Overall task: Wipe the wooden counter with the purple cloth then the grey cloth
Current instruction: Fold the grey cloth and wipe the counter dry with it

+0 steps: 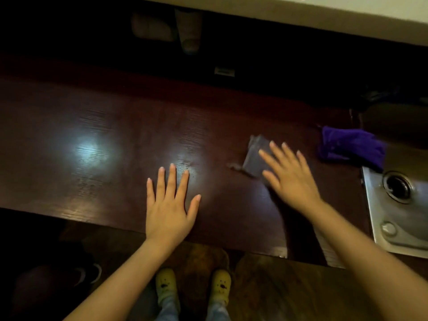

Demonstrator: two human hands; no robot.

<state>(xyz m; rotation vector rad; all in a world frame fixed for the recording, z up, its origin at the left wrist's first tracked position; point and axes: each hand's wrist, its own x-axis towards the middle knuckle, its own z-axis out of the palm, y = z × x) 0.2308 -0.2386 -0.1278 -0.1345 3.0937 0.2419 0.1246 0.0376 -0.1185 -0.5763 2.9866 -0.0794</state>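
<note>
Right hand (pixel 289 172) flat, fingers spread, on folded grey cloth (pixel 256 156); left hand (pixel 169 205) splayed, empty, bracing on dark wooden worktop (pixel 92 126). Keep palm pressure even, overlap strokes.

Both arms reach forward, left hand (pixel 168 206) flat with fingers spread, right hand (pixel 289 173) open, palm down.

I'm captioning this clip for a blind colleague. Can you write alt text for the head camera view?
A person's right hand lies flat, fingers spread, on a folded grey cloth on a dark wooden counter, while the left hand rests open on the wood. A crumpled purple cloth lies at the counter's right end beside a steel sink.
</note>
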